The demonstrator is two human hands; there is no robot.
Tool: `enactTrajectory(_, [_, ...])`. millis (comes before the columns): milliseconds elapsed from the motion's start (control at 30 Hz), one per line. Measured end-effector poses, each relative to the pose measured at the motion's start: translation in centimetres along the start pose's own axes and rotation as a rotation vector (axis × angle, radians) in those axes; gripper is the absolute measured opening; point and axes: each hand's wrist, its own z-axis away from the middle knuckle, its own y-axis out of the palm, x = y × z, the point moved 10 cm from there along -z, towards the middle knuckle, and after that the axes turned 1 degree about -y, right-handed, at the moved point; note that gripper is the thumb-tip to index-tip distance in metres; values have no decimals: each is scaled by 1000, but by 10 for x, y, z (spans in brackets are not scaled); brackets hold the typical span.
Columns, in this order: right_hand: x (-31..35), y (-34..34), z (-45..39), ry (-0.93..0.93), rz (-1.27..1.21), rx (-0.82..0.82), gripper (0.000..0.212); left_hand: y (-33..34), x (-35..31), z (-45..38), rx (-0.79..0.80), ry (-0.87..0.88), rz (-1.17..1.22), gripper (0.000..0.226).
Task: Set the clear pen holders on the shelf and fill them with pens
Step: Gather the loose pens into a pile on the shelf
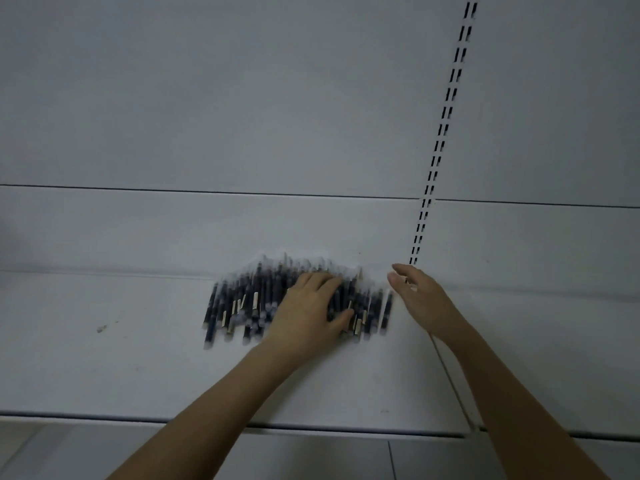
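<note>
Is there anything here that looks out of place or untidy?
Yes. The pens lie loose in a flat heap on the shelf, not in any holder; none is visible. The left hand rests on them; the right hand is beside the heap.

left hand (pixel 308 306) flat, right hand (pixel 420 296) open (raised)

Setting: shop or stockroom display bay. Evidence: white metal shelf (pixel 138 358) with plain white back panel (pixel 242 98); slotted upright strip (pixel 446 112) with paired slots for adjustable brackets, standing between two bays; bulk heap of identical dark pens (pixel 242 306) lying loose on the shelf as stock; tiled floor (pixel 311 459) below
</note>
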Motion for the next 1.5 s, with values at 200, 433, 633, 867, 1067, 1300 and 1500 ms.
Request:
enactTrajectory(200, [-45, -26, -17, 51, 202, -34, 39, 27, -35, -12, 47, -95, 13, 44])
enactTrajectory(433, [-70, -23, -5, 7, 337, -84, 24, 59, -50, -22, 144, -308, -194, 60])
enactTrajectory(633, [-73, -29, -7, 0, 201, -90, 16, 63, -47, -31, 150, -473, -334, 74])
enactTrajectory(867, [-76, -28, -11, 17, 175, -91, 17, 77, -50, -43, 202, -566, -256, 54])
enactTrajectory(1067, [-79, -24, -13, 37, 166, -72, 43, 84, -53, -54, 236, -604, -198, 52])
enactTrajectory(1300, [-74, -24, -8, 20, 180, -53, 37, 86, -40, -52, 281, -666, -248, 75])
enactTrajectory(1500, [-71, -26, -7, 7, 132, -73, 47, 87, -49, -51, 240, -618, -28, 29])
